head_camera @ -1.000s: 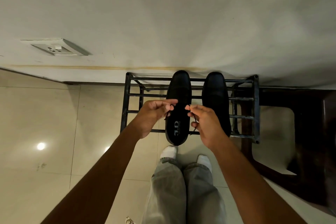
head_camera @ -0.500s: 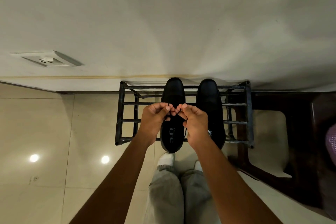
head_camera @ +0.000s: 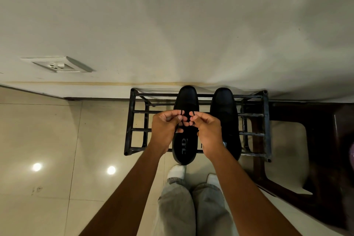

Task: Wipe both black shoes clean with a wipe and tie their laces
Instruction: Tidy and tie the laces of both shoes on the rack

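Both hands are up over the near shoe on the rack, and it's all fingertips here. The left hand is curled, thumb and forefinger pinched on a thin black lace that shows as a small loop over its knuckles. The right hand mirrors it, closed in a pinch on the other strand, and the fingertips of the two hands meet, touching, right above the middle of the left shoe. That shoe lies on the top bars of the black metal rack, toe to the wall, heel hanging just past the front rail, its insole print showing in the opening. The right shoe sits just beside it, parallel, toe also at the wall, partly covered by the right wrist (whether its laces are tied, I cannot tell). Below the rack, two white socks and grey trouser legs stand on the pale tiled floor. A wall socket is off to the left, well apart, and a dark wooden piece of furniture stands just beside the rack on the right.
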